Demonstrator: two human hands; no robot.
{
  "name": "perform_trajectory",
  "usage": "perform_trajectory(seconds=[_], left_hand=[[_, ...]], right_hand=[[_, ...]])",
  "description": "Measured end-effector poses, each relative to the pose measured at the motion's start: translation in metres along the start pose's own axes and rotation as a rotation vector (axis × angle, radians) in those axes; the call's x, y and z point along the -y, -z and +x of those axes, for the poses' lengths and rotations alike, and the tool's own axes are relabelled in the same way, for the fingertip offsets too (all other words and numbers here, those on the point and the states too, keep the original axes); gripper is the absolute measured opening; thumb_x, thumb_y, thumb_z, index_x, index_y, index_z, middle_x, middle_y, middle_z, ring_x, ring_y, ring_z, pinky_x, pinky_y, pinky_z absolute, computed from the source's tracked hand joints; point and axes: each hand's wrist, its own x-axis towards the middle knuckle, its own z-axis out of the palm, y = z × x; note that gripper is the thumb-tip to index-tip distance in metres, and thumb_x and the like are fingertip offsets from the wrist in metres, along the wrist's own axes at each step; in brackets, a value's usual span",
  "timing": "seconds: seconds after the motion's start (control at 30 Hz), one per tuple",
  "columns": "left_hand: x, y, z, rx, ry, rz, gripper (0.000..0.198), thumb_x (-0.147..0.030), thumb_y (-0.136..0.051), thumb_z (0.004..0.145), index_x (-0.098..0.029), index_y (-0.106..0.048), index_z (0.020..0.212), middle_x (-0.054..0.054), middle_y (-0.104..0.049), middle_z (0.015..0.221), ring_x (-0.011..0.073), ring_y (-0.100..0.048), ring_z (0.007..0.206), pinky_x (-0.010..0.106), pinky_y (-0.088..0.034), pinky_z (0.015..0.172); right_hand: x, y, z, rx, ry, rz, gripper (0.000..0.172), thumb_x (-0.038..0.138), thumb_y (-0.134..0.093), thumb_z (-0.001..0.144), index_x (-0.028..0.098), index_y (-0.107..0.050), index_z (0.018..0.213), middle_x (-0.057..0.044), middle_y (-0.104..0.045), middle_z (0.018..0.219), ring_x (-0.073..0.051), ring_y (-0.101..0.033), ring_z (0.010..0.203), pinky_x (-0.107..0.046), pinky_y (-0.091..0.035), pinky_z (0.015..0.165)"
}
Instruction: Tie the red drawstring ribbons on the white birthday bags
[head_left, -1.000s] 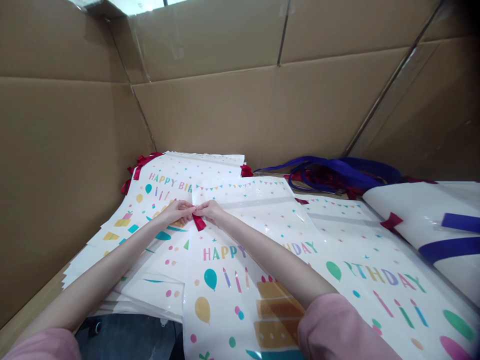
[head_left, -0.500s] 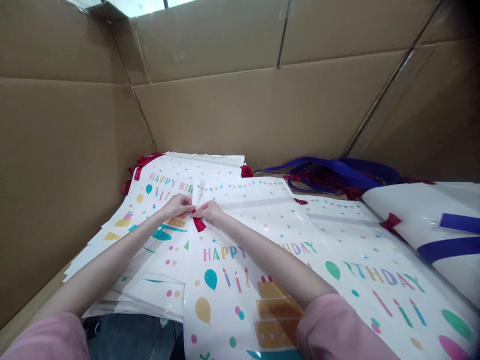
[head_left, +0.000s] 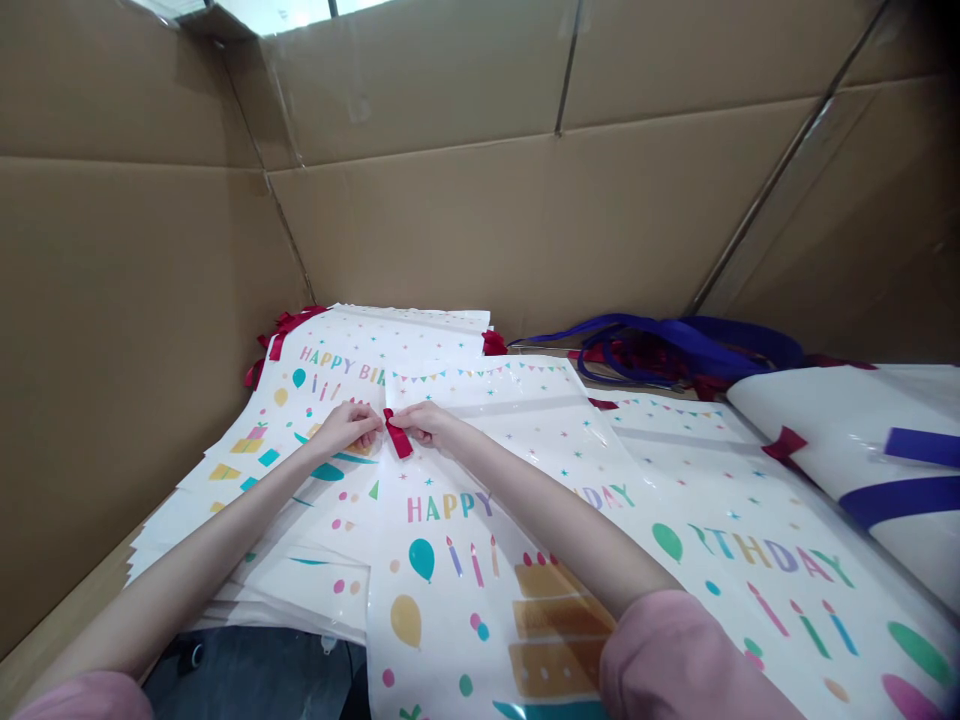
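Observation:
A white plastic birthday sheet (head_left: 450, 450), printed with HAPPY BIRTHDAY, balloons and a cake, lies in front of me. At its left edge sits a short red ribbon (head_left: 399, 440), with a small loop at its top and a tail hanging down. My right hand (head_left: 429, 424) pinches that ribbon from the right. Just left of it, my left hand (head_left: 354, 426) is closed, fingers curled and pressed together; its fingertips are slightly apart from the ribbon, and anything inside them is hidden.
A stack of similar sheets (head_left: 300, 520) with red ribbons lies left; another sheet (head_left: 757, 530) lies right. Purple straps (head_left: 675, 340) are coiled behind. A folded white bundle with purple straps (head_left: 840, 410) rests at far right. Cardboard walls (head_left: 480, 220) stand at the back and left.
My left hand has drawn slightly left and down, its fingertips coming off the ribbon. My right hand has shifted slightly right, and more of the ribbon's loop shows.

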Motion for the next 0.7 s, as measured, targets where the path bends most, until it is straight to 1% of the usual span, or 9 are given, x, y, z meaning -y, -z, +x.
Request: perform_trajectory(seconds=[0.13, 0.27, 0.33, 0.37, 0.43, 0.5, 0.57, 0.63, 0.7], left_hand=[[-0.005, -0.009, -0.007, -0.02, 0.098, -0.063, 0.047, -0.059, -0.056, 0.077, -0.014, -0.058, 0.064, 0.003, -0.061, 0.056, 0.0114, -0.055, 0.048, 0.02, -0.042, 0.047], [-0.003, -0.011, -0.005, -0.026, 0.25, -0.192, 0.049, -0.061, -0.066, 0.067, -0.013, -0.06, 0.068, 0.004, -0.061, 0.054, 0.0119, -0.056, 0.049, 0.02, -0.043, 0.047], [-0.003, -0.01, -0.004, -0.006, 0.278, -0.24, 0.048, -0.058, -0.072, 0.063, -0.012, -0.062, 0.07, 0.004, -0.061, 0.055, 0.0111, -0.056, 0.049, 0.02, -0.043, 0.047], [-0.003, -0.01, -0.004, 0.001, 0.281, -0.26, 0.046, -0.056, -0.074, 0.061, -0.012, -0.062, 0.069, 0.003, -0.062, 0.055, 0.0102, -0.055, 0.048, 0.02, -0.043, 0.048], [-0.005, -0.009, -0.004, -0.003, 0.282, -0.291, 0.044, -0.052, -0.077, 0.058, -0.012, -0.061, 0.066, 0.002, -0.061, 0.053, 0.0085, -0.053, 0.046, 0.018, -0.041, 0.047], [-0.008, -0.007, -0.005, -0.008, 0.287, -0.303, 0.043, -0.05, -0.078, 0.058, -0.012, -0.059, 0.063, 0.001, -0.058, 0.049, 0.0076, -0.051, 0.043, 0.018, -0.038, 0.045], [-0.009, -0.006, -0.006, -0.011, 0.282, -0.3, 0.041, -0.048, -0.078, 0.057, -0.012, -0.058, 0.061, -0.001, -0.056, 0.046, 0.007, -0.048, 0.04, 0.017, -0.035, 0.043], [-0.008, -0.005, -0.005, -0.018, 0.273, -0.293, 0.04, -0.046, -0.079, 0.057, -0.012, -0.058, 0.06, -0.002, -0.054, 0.044, 0.0061, -0.045, 0.038, 0.017, -0.032, 0.041], [-0.005, -0.003, -0.003, -0.027, 0.274, -0.281, 0.04, -0.045, -0.079, 0.057, -0.012, -0.058, 0.06, -0.003, -0.052, 0.044, 0.0052, -0.041, 0.037, 0.017, -0.029, 0.04]], right_hand=[[-0.001, 0.003, -0.001, 0.046, 0.007, 0.062, 0.012, 0.023, -0.071, 0.063, 0.015, -0.062, 0.065, 0.008, -0.038, 0.039, -0.003, -0.024, 0.037, -0.021, -0.014, 0.039], [-0.007, 0.0, 0.0, 0.026, 0.135, -0.039, 0.011, 0.024, -0.068, 0.066, 0.014, -0.068, 0.072, 0.006, -0.044, 0.042, -0.005, -0.029, 0.039, -0.022, -0.02, 0.041], [-0.01, -0.001, -0.002, -0.057, 0.27, -0.199, 0.011, 0.025, -0.065, 0.07, 0.014, -0.069, 0.073, 0.002, -0.054, 0.052, -0.008, -0.041, 0.046, -0.023, -0.031, 0.046], [-0.012, 0.0, -0.005, -0.142, 0.369, -0.311, 0.012, 0.024, -0.063, 0.073, 0.015, -0.07, 0.074, -0.001, -0.06, 0.061, -0.011, -0.049, 0.054, -0.024, -0.037, 0.053], [-0.016, 0.002, -0.01, -0.324, 0.61, -0.565, 0.015, 0.023, -0.059, 0.078, 0.017, -0.071, 0.084, -0.006, -0.067, 0.085, -0.019, -0.058, 0.081, -0.03, -0.044, 0.072], [-0.021, 0.006, -0.015, -0.385, 0.857, -0.81, 0.026, 0.022, -0.055, 0.082, 0.02, -0.068, 0.104, -0.009, -0.063, 0.112, -0.024, -0.052, 0.108, -0.037, -0.04, 0.092], [-0.027, 0.01, -0.017, -0.313, 1.006, -1.004, 0.037, 0.025, -0.052, 0.086, 0.021, -0.059, 0.122, -0.009, -0.051, 0.133, -0.025, -0.038, 0.126, -0.041, -0.031, 0.103], [-0.033, 0.011, -0.016, -0.242, 1.026, -1.127, 0.043, 0.029, -0.047, 0.089, 0.021, -0.052, 0.131, -0.008, -0.043, 0.142, -0.026, -0.03, 0.133, -0.044, -0.026, 0.106], [-0.037, 0.012, -0.013, -0.225, 0.989, -1.188, 0.044, 0.032, -0.042, 0.092, 0.021, -0.048, 0.135, -0.008, -0.039, 0.145, -0.025, -0.027, 0.136, -0.044, -0.025, 0.107]])
